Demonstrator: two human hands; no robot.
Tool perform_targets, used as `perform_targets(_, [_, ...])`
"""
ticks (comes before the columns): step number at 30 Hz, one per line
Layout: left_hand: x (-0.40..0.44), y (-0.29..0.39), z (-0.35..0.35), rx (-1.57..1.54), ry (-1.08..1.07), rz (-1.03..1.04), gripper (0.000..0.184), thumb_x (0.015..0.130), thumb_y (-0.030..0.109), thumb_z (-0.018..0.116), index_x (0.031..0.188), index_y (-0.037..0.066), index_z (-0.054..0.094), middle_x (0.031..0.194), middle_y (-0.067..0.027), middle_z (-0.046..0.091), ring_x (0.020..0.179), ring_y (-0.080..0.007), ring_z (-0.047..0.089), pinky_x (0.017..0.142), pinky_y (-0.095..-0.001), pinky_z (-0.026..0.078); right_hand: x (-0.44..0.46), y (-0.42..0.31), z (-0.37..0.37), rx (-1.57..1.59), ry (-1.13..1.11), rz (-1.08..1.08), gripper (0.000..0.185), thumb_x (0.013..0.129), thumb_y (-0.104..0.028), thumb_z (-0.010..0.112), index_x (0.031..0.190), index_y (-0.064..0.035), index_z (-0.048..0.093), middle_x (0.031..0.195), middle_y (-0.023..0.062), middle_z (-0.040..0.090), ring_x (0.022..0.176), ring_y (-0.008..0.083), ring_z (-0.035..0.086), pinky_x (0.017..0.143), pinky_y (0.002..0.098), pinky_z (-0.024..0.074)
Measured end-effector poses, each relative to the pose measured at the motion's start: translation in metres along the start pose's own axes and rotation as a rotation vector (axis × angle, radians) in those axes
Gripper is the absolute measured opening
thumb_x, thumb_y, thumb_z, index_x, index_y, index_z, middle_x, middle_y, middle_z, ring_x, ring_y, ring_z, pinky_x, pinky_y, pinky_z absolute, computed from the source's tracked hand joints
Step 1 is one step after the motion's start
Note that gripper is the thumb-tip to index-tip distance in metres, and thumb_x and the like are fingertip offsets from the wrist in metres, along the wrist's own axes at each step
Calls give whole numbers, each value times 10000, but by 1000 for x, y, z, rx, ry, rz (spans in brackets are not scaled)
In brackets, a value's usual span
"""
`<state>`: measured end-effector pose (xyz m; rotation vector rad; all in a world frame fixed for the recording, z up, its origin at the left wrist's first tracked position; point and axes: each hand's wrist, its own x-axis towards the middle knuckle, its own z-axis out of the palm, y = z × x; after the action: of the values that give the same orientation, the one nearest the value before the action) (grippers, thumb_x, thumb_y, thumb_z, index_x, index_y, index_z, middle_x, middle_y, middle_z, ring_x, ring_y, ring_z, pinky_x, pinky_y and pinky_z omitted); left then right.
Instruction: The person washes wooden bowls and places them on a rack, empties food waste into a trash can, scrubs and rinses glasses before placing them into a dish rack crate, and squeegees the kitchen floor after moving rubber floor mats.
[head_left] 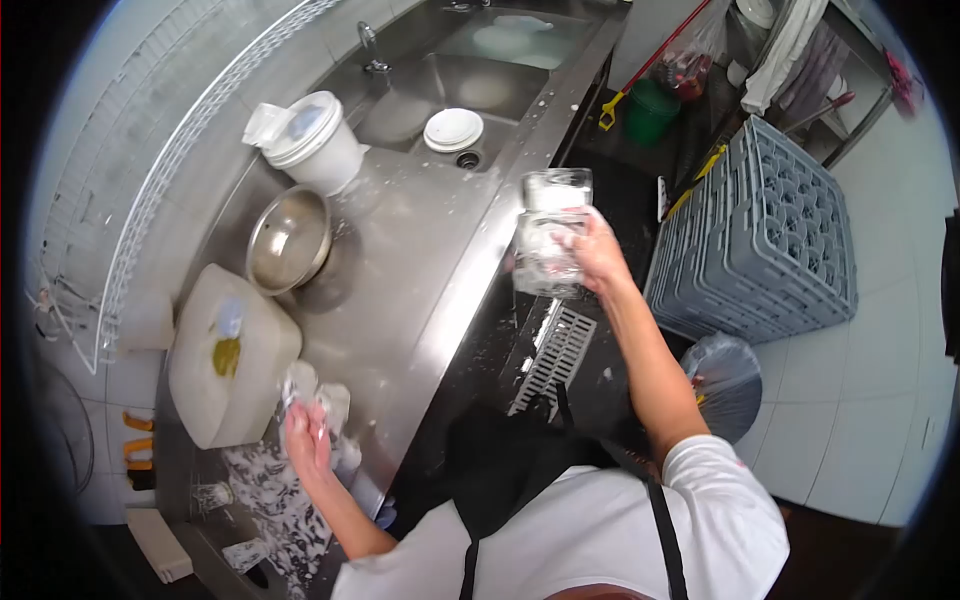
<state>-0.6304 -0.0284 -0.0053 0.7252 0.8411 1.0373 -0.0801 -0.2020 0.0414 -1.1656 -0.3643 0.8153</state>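
My right hand (602,252) is closed around clear glasses (553,190), wet and streaked with foam, held out past the front edge of the steel counter. At least two seem bunched together; motion blur hides the exact number. Low over the counter at the left, my left hand (308,440) has its fingers curled round a shiny clear thing, blurred, that may be a glass. White soap foam (275,495) spreads on the steel below it. A clear glass (212,496) and another glass (246,555) lie in that foam. Beside the hand is a white, soft-looking lump (332,402).
A whitish plastic tub (215,400), a steel bowl (289,240) and a white bucket (325,150) line the wall side. White plates (453,129) sit in the sink (430,75). Stacked grey glass racks (750,240) and a lined bin (722,385) stand at right, near a floor grate (560,350).
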Motion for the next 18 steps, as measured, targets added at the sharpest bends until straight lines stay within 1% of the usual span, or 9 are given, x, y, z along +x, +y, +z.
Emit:
perform_targets(1, [21, -9, 43, 10, 60, -12, 142, 976, 140, 535, 1092, 58, 526, 918, -30, 594, 860, -181, 632, 681, -282, 524, 15, -4, -30, -48, 83, -53, 407, 827, 110, 591, 1185, -52, 486, 1099, 142, 620, 900, 255, 671, 629, 402, 621])
perform_targets(2, [46, -18, 72, 7, -14, -69, 157, 975, 133, 532, 1114, 59, 527, 956, -35, 606, 874, -187, 636, 684, -287, 529, 30, -5, -58, -40, 131, -131, 411, 827, 116, 581, 1196, -42, 494, 1083, 145, 630, 885, 256, 677, 590, 389, 618])
perform_targets(3, [72, -26, 98, 7, -92, -132, 173, 975, 125, 529, 1136, 60, 528, 994, -39, 619, 887, -193, 639, 687, -293, 534, 36, -19, -79, -16, 187, -75, 398, 833, 115, 562, 1195, -39, 502, 1087, 150, 632, 881, 258, 680, 573, 383, 612])
perform_targets(6, [152, -62, 192, 14, -68, -141, 215, 968, 111, 531, 1178, 66, 527, 1071, -67, 624, 936, -211, 642, 709, -321, 545, 76, -42, -141, -108, 355, -85, 355, 827, 91, 570, 1146, -49, 504, 1035, 102, 627, 858, 225, 662, 578, 387, 606])
perform_targets(7, [179, -74, 209, -54, -249, -167, 248, 964, 103, 532, 1210, 76, 524, 1118, -98, 616, 983, -226, 635, 752, -350, 549, 98, -42, -167, -118, 383, -141, 333, 836, 70, 587, 1136, -51, 507, 1031, 101, 628, 845, 224, 660, 567, 392, 605])
perform_targets(8, [207, -88, 234, -76, -281, -195, 250, 963, 109, 534, 1212, 81, 526, 1129, -108, 613, 997, -227, 630, 760, -355, 549, 116, -55, -181, -77, 421, -98, 315, 849, 41, 607, 1131, -58, 509, 1029, 102, 625, 827, 216, 655, 547, 395, 603])
perform_targets(12, [290, -143, 374, -108, -155, -194, 284, 971, 151, 529, 1243, 76, 502, 1176, -129, 595, 1026, -231, 614, 780, -357, 547, 224, -94, -237, -105, 468, -116, 306, 853, 42, 614, 1119, -72, 517, 1019, 114, 614, 835, 245, 659, 510, 407, 606])
perform_targets(15, [375, -192, 450, -167, -492, -259, 323, 959, 145, 537, 1259, 37, 484, 1174, -134, 595, 1031, -232, 614, 792, -347, 547, 329, -134, -265, -162, 427, -149, 269, 862, 44, 599, 1095, -69, 527, 1018, 128, 612, 817, 258, 663, 508, 414, 608])
perform_targets(18, [399, -207, 562, -57, -399, -164, 442, 928, 108, 554, 1335, -7, 429, 1154, -158, 606, 1017, -239, 625, 810, -329, 541, 427, -189, -255, -229, 298, -186, 277, 869, 48, 579, 1110, -68, 508, 1010, 124, 613, 797, 253, 667, 501, 399, 601])
